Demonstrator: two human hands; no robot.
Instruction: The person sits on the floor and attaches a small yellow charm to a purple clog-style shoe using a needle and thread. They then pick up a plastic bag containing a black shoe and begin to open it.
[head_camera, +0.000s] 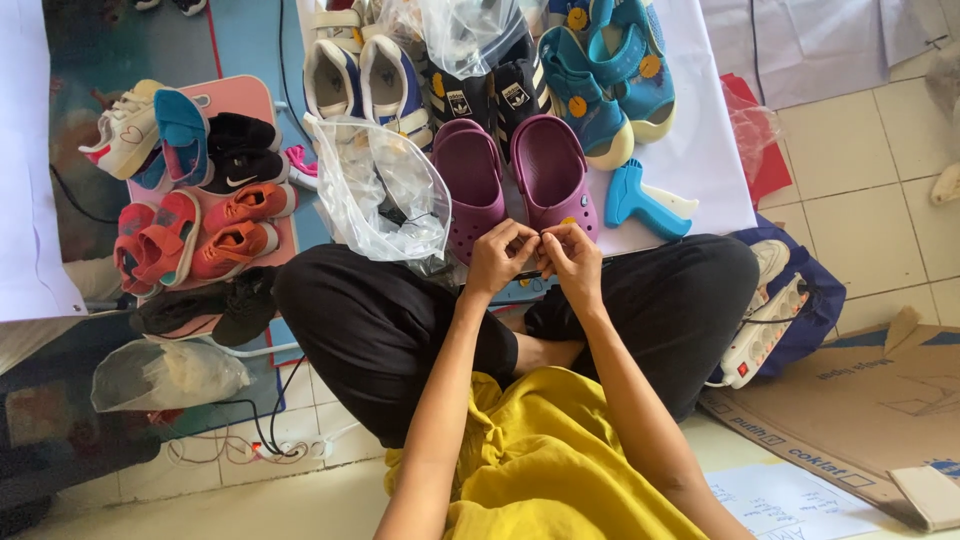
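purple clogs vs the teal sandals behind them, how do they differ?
The purple clogs sit side by side, openings up, just ahead of both hands; the teal sandals lie farther off, overlapping and tilted. The clogs are plain closed-toe; the sandals have straps and orange round trims. Both are small pairs on the white sheet.

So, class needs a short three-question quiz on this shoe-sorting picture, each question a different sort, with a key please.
1. True or false: the left hand and right hand are touching, fingertips together.
2. Which pair lies directly beyond the hands? A) purple clogs B) orange sandals C) teal sandals
3. Fill in: the blue tagging gun lies on a ____ sheet.

Key: 1 true; 2 A; 3 white. What the fingertips pinch is too small to tell.
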